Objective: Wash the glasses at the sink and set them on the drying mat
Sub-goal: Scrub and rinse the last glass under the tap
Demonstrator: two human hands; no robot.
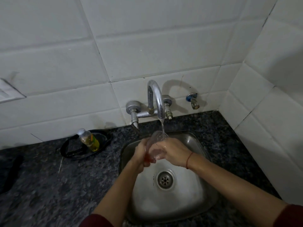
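Note:
A clear glass (pixel 156 140) is tilted under the running water from the chrome tap (pixel 155 99), over the steel sink (pixel 193 140). Both hands hold it. My left hand (pixel 141 154) wraps the glass's lower left side near its base. My right hand (pixel 172 150) grips it from the right, a red thread around that wrist. The mouth of the glass points up and away toward the stream. The lower part of the glass is hidden between my fingers. No drying mat is recognisable.
A dish soap bottle (pixel 89 139) lies in a black oval dish (pixel 73 153) on the dark granite counter (pixel 49 185) left of the sink. A dark object (pixel 9 171) lies at the far left edge. White tiled walls close the back and right side.

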